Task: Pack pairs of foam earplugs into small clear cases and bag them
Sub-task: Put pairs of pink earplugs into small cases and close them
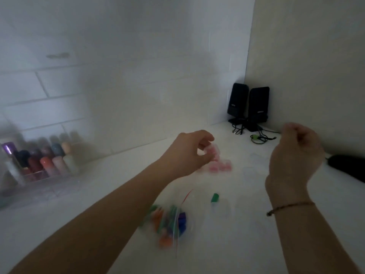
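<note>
The view is blurred. My left hand (189,153) reaches over the white counter, its fingers pinched on a small clear case holding pink earplugs (211,152). More clear cases with pink earplugs (221,166) lie just beyond and below it. My right hand (296,153) hovers at the right with fingers curled; whether it holds anything I cannot make out. A clear zip bag of coloured earplugs (167,222), green, orange and blue, lies near the front. A single green earplug (214,197) lies beside what looks like an empty clear case (223,209).
Two black speakers (248,104) with cables stand in the back corner. A clear organiser of bottles (37,165) sits at the left against the tiled wall. A dark object (347,165) lies at the right edge. The white counter (118,204) spreads between them.
</note>
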The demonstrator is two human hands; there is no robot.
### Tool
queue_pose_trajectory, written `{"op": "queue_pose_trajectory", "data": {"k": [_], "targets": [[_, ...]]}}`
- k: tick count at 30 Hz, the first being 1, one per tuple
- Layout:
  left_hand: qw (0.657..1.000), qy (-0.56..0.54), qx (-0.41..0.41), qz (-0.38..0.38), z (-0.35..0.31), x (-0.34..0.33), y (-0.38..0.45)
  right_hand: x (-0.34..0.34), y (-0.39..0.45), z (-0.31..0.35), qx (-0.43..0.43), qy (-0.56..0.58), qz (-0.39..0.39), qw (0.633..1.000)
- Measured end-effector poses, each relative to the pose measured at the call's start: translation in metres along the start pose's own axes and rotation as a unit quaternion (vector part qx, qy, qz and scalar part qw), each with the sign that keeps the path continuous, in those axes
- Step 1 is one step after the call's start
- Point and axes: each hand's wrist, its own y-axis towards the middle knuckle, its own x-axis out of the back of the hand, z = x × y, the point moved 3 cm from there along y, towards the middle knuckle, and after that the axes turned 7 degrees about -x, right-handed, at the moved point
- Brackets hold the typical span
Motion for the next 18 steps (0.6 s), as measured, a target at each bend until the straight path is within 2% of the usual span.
{"op": "queue_pose_trajectory", "data": {"k": [4,7,9,14,18], "targets": [[0.995,-0.011,0.025,0.099,0.007,-0.040,0.050,0.013,0.013,-0.009,-0.020,0.058,-0.072,0.995],[0.985,0.027,0.035,0.169,0.008,-0.064,0.065,0.014,0.016,-0.009,-0.018,0.090,-0.083,0.992],[0.974,-0.001,0.073,0.215,0.011,-0.075,0.066,0.014,0.016,-0.007,-0.009,0.100,-0.079,0.992],[0.960,-0.038,0.133,0.242,0.011,-0.081,0.065,0.011,0.013,-0.007,0.002,0.102,-0.068,0.992],[0.959,-0.047,0.125,0.248,0.006,-0.072,0.062,0.012,0.015,-0.009,0.015,0.095,-0.085,0.992]]}}
